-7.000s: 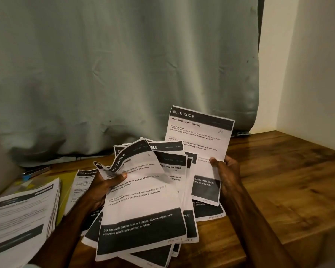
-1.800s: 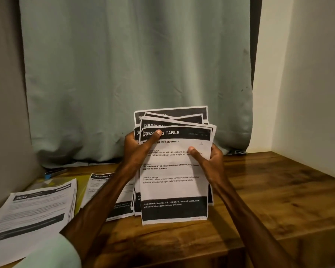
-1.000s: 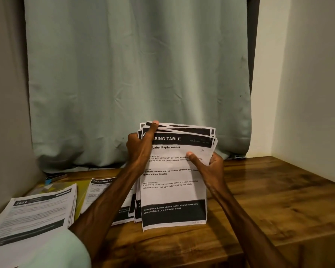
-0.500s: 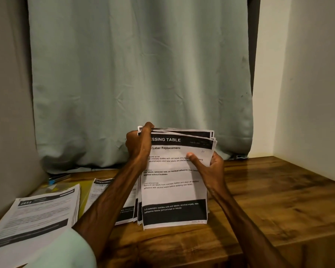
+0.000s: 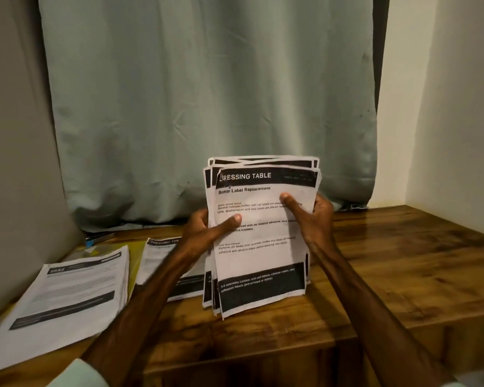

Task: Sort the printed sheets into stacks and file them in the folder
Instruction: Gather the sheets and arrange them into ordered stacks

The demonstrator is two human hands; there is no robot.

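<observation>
- Pale green curtain [image 5: 207, 107] hangs behind wooden table [image 5: 403, 261]
- Flat stack of printed sheets [image 5: 67, 291] lies at table's left
- Uneven bundle of sheets [image 5: 263, 247] held upright over table's middle
- Its sides gripped by left hand [image 5: 204, 229] and right hand [image 5: 312, 216]

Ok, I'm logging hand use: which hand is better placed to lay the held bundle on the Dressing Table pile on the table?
Left, probably. The left hand grips the left edge of the bundle, nearest the Dressing Table pile; the right hand holds the far side.
</observation>
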